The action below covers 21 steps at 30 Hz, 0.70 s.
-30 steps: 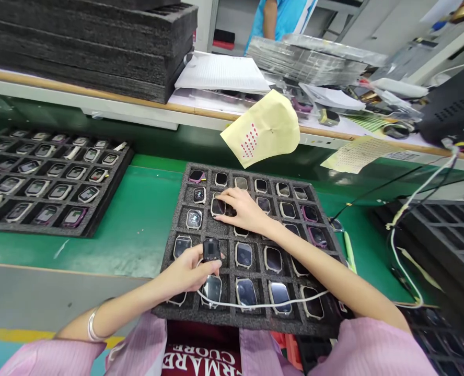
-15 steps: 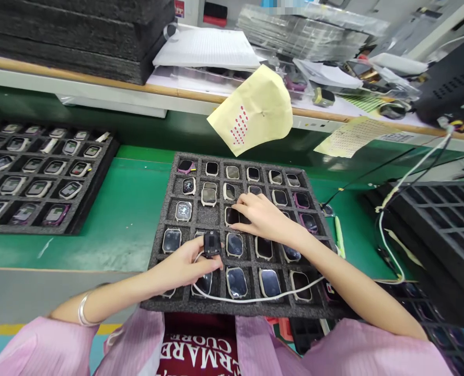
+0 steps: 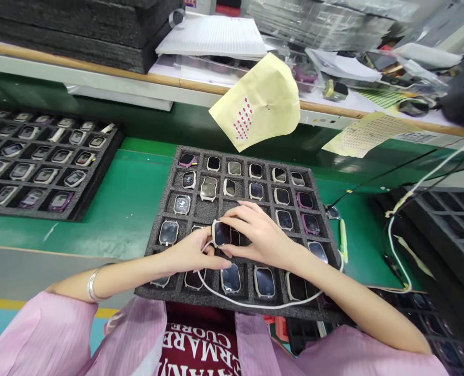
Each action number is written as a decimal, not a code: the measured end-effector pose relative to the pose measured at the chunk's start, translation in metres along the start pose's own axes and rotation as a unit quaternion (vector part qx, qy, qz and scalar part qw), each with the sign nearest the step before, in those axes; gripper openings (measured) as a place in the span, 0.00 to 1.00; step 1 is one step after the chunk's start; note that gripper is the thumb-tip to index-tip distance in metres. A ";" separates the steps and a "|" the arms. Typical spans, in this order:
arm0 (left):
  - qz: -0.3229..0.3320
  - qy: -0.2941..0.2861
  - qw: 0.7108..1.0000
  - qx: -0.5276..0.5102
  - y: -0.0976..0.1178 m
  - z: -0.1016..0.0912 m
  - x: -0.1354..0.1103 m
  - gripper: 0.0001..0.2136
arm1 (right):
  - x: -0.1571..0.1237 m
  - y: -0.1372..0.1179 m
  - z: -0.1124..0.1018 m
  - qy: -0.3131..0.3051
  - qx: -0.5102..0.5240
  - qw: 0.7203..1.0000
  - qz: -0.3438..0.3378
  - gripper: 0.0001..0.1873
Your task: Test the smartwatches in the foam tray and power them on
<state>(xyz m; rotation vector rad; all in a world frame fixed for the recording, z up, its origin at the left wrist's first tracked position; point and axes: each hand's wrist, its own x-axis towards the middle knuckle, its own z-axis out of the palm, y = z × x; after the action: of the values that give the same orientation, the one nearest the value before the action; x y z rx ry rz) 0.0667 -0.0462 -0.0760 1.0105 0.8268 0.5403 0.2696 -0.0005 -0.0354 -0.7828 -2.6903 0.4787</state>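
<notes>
My right hand (image 3: 257, 232) pinches a smartwatch case (image 3: 221, 233) with a dark screen and pale frame, holding it above the foam tray (image 3: 204, 210). My left hand (image 3: 200, 253) is closed at the watch's left side, its thumb stretched out below. A white cable (image 3: 251, 304) comes out of the left hand and loops right across the tray front. The small black block on that cable is now hidden behind the watch and fingers. Other watch cases, such as a lit one (image 3: 182, 204), lie in the tray's compartments.
At the left stands another foam tray (image 3: 79, 209) of watch cases. Stacked black trays (image 3: 447, 230) are at the right, near a light green pen-like stick (image 3: 343, 241). A yellow paper (image 3: 263, 104) hangs from the shelf edge (image 3: 193, 83), which carries papers and clear plastic packaging.
My right hand has lifted a watch case from the tray and brought it left and toward me, against my left hand. The black block has gone out of sight behind it.
</notes>
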 end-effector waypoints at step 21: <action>0.024 0.014 1.000 0.010 -0.009 -0.001 0.000 0.15 | -0.007 -0.001 0.038 0.124 0.020 0.992 -0.024 0.19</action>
<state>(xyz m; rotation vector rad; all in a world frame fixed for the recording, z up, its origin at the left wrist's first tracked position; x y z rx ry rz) 0.0659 -0.0490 -0.0842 1.0446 0.8359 0.5891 0.2604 -0.0140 -0.0707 -0.7144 -2.4573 0.3937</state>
